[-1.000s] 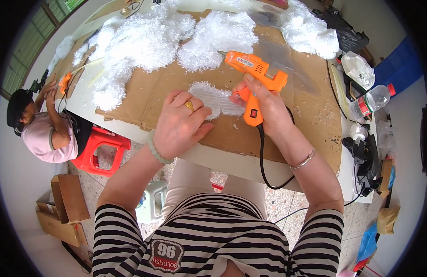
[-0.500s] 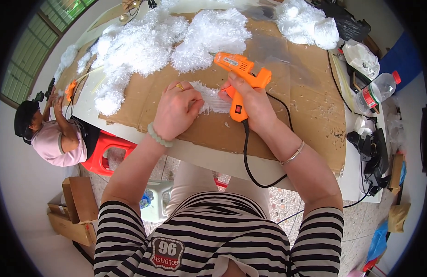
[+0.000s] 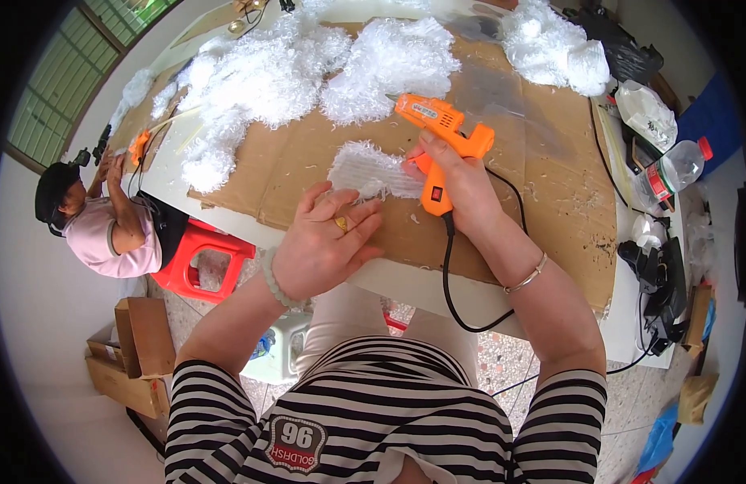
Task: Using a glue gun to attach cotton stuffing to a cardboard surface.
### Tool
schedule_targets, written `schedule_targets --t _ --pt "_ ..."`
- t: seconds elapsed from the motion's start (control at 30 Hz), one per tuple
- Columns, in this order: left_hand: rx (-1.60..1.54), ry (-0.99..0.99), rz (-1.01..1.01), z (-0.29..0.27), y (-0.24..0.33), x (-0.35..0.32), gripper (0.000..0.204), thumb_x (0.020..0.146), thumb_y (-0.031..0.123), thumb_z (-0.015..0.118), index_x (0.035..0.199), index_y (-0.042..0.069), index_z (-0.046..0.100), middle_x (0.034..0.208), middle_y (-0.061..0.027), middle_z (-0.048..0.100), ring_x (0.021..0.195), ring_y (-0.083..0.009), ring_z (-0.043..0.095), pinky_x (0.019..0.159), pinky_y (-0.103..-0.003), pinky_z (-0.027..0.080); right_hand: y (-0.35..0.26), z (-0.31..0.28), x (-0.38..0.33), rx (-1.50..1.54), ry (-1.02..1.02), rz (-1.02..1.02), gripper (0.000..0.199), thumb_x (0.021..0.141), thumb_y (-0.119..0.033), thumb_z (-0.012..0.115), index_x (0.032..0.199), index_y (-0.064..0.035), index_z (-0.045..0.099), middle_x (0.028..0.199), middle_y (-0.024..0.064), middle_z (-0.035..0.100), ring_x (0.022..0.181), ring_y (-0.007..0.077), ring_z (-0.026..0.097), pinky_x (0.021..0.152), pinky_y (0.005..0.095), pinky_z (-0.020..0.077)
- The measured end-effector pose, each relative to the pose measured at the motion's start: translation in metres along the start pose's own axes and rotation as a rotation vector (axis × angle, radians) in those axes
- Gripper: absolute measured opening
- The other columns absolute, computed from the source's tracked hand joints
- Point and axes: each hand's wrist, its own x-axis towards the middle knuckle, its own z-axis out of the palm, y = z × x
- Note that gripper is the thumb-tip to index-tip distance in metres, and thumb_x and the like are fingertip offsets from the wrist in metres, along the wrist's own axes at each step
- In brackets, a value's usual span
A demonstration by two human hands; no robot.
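An orange hot glue gun [image 3: 434, 196] is gripped in my right hand [image 3: 463, 187], its nozzle tilted up and to the left. A black cord hangs from the bottom of its handle. My left hand [image 3: 326, 239] holds nothing; its fingers are apart, just above the cardboard's near edge. Between the hands lies a small ribbed white piece with shredded, fringed edges [image 3: 371, 169], flat on the brown cardboard [image 3: 284, 173]. Its right end is partly hidden behind my right hand and the glue gun. Beyond it sit fluffy heaps of white shredded material [image 3: 389, 68].
On the left, a co-worker [image 3: 106, 218] sits on a red stool [image 3: 203, 258] near another orange glue gun [image 3: 139, 147]. At the table's right side are a clear plastic bottle [image 3: 681, 165], black devices with cables [image 3: 659, 282] and a black bag [image 3: 623, 52]. Cardboard boxes [image 3: 143, 339] stand lower left.
My left hand has drawn back from the fringed white piece toward me, and its fingers have spread. The glue gun remains in my right hand. The whole view has shifted slightly.
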Motion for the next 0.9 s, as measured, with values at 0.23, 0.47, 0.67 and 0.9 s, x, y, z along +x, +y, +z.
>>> schedule_targets --t 0.23,0.47,0.67,0.9 --pt "0.019 -0.034 -0.044 0.006 -0.014 0.014 0.041 0.070 0.026 0.072 0.104 0.006 0.062 0.110 -0.0057 0.062 0.112 -0.0279 0.049 0.095 -0.049 0.033 -0.001 0.002 -0.002 -0.006 0.013 0.031 0.026 0.090 -0.024 0.057 0.107 -0.0044 0.056 0.086 0.0053 0.059 0.079 0.0172 0.061 0.072 0.0290 0.0509" --pt "-0.128 0.172 -0.313 -0.012 -0.045 -0.008 0.028 0.070 0.018 0.071 0.093 0.005 0.063 0.094 -0.0077 0.063 0.100 -0.0289 0.053 0.088 -0.044 0.038 -0.001 -0.001 0.000 -0.007 0.018 0.002 0.027 0.090 -0.025 0.057 0.108 -0.0047 0.055 0.087 0.0053 0.059 0.080 0.0177 0.061 0.072 0.0294 0.0506" --pt "-0.020 0.001 -0.212 -0.009 -0.010 -0.030 0.031 0.065 0.018 0.072 0.091 0.003 0.063 0.096 -0.0066 0.060 0.094 -0.0280 0.052 0.088 -0.043 0.039 -0.003 0.000 0.000 -0.039 -0.004 0.024 0.025 0.090 -0.025 0.057 0.105 -0.0045 0.057 0.087 0.0046 0.059 0.080 0.0168 0.060 0.071 0.0282 0.0496" --pt "0.004 -0.036 -0.192 -0.003 -0.013 -0.019 0.046 0.066 0.022 0.073 0.104 -0.001 0.060 0.109 -0.0078 0.057 0.100 -0.0275 0.050 0.090 -0.043 0.037 -0.004 0.001 -0.001 -0.046 0.020 0.055 0.026 0.090 -0.026 0.058 0.103 -0.0045 0.057 0.086 0.0045 0.059 0.079 0.0170 0.061 0.069 0.0278 0.0492"
